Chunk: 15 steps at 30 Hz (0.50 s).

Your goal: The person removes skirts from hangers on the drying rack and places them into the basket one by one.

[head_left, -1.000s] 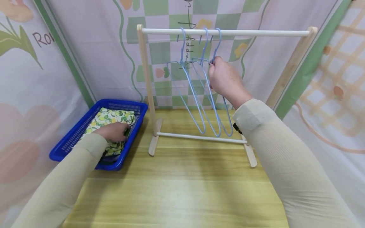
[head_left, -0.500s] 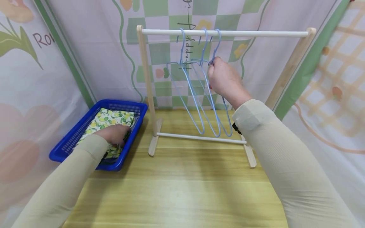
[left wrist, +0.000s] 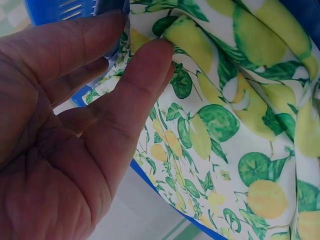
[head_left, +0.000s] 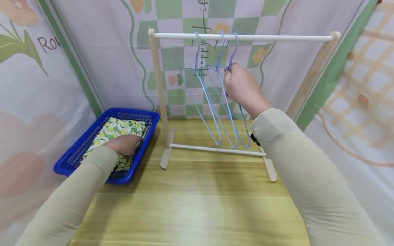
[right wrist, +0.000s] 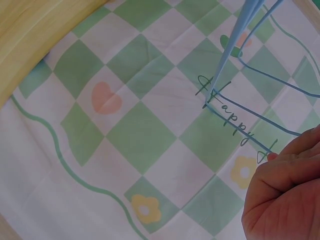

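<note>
In the head view, my left hand (head_left: 124,145) is down in the blue basket (head_left: 66,165), over the folded white cloth with lemon print (head_left: 121,127). Seen from the left wrist, the thumb (left wrist: 145,70) touches or lies just over a fold of the lemon-print cloth (left wrist: 200,135). A gap shows between thumb and forefinger; other fingertips are hidden behind the thumb. My right hand (head_left: 243,83) grips the rightmost blue hanger (head_left: 245,126) just below its hook. That hanger still hangs on the white rail. In the right wrist view, the right hand (right wrist: 287,195) pinches the hanger's wire.
Two more blue hangers (head_left: 207,99) hang left of the gripped one. The wooden rack with its white top rail (head_left: 277,38) stands on the wood-grain table (head_left: 191,201). Its left post (head_left: 160,89) rises beside the basket. Printed curtains (head_left: 123,68) surround the table.
My left hand has shifted slightly down and curled further over the cloth's right side in the basket. The right hand keeps its grip on the hanger, almost still.
</note>
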### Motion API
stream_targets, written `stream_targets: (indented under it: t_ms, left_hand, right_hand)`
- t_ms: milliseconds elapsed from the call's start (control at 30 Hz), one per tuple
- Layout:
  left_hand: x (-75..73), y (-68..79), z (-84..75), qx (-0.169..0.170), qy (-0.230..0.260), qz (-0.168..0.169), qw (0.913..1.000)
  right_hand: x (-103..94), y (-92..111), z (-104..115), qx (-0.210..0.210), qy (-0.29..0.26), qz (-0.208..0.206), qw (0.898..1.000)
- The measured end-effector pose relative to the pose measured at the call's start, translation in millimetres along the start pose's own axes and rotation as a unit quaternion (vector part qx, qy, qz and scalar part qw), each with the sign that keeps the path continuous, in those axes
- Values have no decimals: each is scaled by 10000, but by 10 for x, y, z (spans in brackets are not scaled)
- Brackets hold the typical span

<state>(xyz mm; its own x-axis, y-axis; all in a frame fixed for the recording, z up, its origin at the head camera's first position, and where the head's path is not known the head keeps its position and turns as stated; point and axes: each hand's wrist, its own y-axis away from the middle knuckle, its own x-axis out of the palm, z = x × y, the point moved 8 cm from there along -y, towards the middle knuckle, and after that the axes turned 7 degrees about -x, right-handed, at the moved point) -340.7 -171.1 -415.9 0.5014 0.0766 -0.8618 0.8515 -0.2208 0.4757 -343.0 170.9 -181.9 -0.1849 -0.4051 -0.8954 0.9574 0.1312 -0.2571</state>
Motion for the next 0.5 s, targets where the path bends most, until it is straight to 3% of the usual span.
stream_targets:
  t_ms: [500]
  left_hand:
    - [2,-19,-36,127,-104,-17,9999]
  right_hand:
    - [-2,-18,-9,-33,48,-44,10000]
